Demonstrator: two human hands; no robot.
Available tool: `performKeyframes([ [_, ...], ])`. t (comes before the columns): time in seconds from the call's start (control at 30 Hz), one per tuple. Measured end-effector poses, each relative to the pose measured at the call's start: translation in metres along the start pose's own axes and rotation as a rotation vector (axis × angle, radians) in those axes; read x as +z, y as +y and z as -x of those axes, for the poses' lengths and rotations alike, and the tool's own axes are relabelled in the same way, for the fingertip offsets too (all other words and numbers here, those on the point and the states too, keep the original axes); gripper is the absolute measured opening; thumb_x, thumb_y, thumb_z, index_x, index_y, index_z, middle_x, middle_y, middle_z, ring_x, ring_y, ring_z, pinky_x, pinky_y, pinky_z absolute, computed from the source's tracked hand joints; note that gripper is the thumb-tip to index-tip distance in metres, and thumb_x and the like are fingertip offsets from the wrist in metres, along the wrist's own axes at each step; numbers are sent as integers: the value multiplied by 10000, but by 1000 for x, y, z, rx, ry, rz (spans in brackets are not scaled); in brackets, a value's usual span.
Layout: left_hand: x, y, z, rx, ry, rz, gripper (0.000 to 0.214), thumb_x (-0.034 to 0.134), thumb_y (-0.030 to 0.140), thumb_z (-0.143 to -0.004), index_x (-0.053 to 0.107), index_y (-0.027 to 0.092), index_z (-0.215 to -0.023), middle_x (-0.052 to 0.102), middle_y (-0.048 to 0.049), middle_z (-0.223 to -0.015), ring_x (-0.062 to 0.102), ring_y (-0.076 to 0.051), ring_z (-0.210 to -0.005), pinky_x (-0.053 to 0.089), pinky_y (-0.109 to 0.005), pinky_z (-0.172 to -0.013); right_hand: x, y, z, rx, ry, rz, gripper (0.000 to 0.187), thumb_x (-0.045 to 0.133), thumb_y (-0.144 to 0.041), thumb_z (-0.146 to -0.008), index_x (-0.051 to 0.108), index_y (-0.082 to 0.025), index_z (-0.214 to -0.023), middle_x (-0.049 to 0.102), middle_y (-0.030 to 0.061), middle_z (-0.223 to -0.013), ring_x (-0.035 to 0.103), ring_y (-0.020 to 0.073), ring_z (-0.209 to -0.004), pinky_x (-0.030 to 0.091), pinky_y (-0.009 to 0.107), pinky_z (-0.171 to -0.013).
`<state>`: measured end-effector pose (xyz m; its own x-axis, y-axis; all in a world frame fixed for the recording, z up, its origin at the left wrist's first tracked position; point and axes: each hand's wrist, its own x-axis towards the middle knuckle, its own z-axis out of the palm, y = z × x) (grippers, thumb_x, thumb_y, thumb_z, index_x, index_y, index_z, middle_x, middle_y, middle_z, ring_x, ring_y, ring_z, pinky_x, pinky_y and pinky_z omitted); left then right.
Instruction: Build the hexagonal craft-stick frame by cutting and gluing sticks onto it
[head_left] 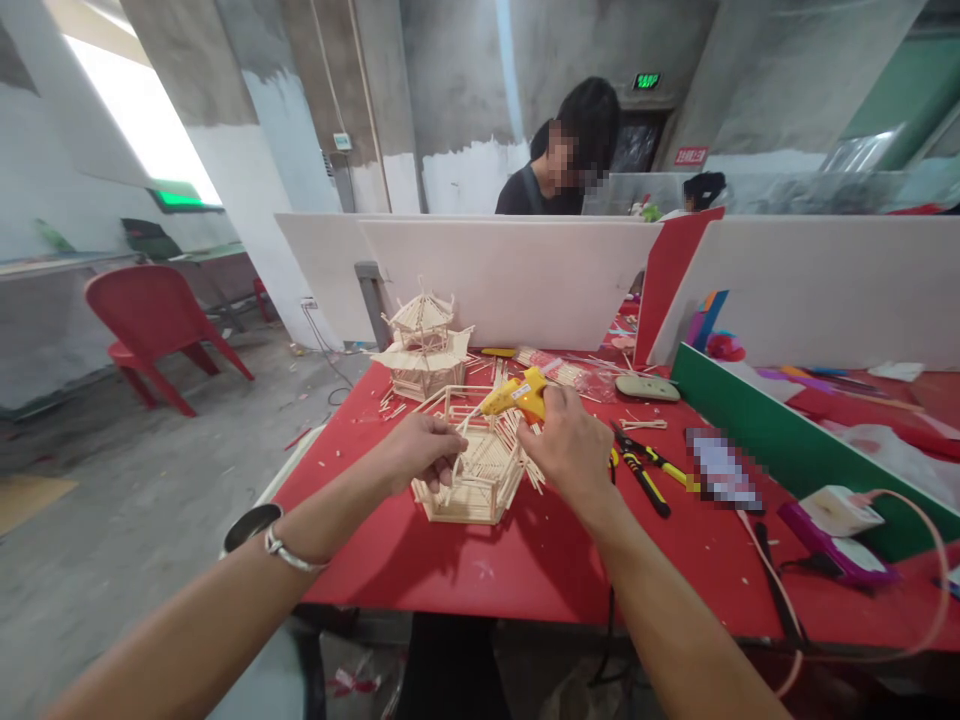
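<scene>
A small hexagonal frame of wooden sticks [480, 480] stands on the red table [465, 570] in front of me. My left hand [424, 450] is closed in a pinch on the frame's left upper edge, apparently on a thin stick. My right hand [574, 445] is wrapped round a yellow glue gun [517, 395], whose nozzle points left over the frame towards my left fingers. Behind the frame stands a finished two-tier pavilion of sticks [424, 345].
Loose sticks [559, 370] lie scattered behind the frame. Yellow-handled pliers [645, 470] lie right of my right hand. White partition boards [510, 280] close the table's back; a person sits behind them. A green divider [780, 440], a cable and a purple device lie right. A red chair [154, 325] stands left.
</scene>
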<state>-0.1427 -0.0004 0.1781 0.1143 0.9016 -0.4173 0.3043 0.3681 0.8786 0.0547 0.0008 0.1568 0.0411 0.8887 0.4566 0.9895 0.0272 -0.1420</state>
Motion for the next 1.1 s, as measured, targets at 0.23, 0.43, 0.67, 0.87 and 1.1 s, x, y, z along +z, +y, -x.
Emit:
performKeyframes([
  [0.23,8,0,0,24,8,163,237,774,262,-629,577,135,-660,591,8,-527,608,-130,-423,411,-182,-330,-17,31,40,56,26,-12,306,546,-450,-852,558,-204,-1034,619,51,-984,586,179,-743,266,282,-548],
  [0.43,19,0,-2,43,53,203,258,787,265,-663,568,131,-682,604,-2,-546,638,-139,-466,438,-182,-355,-23,44,62,25,15,-23,309,549,-421,-835,555,-204,-1055,627,43,-974,592,180,-739,246,279,-532],
  [0.67,19,0,-2,111,120,224,256,793,249,-646,578,130,-719,677,-34,-656,665,-141,-499,418,-169,-354,-17,42,69,8,-13,-16,335,529,-409,-842,554,-190,-1095,636,73,-1078,608,178,-738,280,284,-548],
  [0.87,16,0,-2,140,148,200,193,744,232,-680,592,119,-713,688,-41,-685,620,-111,-431,357,-164,-305,-21,42,70,19,-32,-7,329,543,-391,-836,549,-194,-1099,636,57,-1060,617,184,-746,291,285,-547],
  [1.1,11,-4,-3,147,156,206,212,760,248,-645,595,127,-698,672,-21,-635,564,-90,-377,347,-177,-293,-22,37,62,26,-40,4,294,552,-402,-837,554,-209,-1059,634,54,-1020,618,185,-748,294,285,-537],
])
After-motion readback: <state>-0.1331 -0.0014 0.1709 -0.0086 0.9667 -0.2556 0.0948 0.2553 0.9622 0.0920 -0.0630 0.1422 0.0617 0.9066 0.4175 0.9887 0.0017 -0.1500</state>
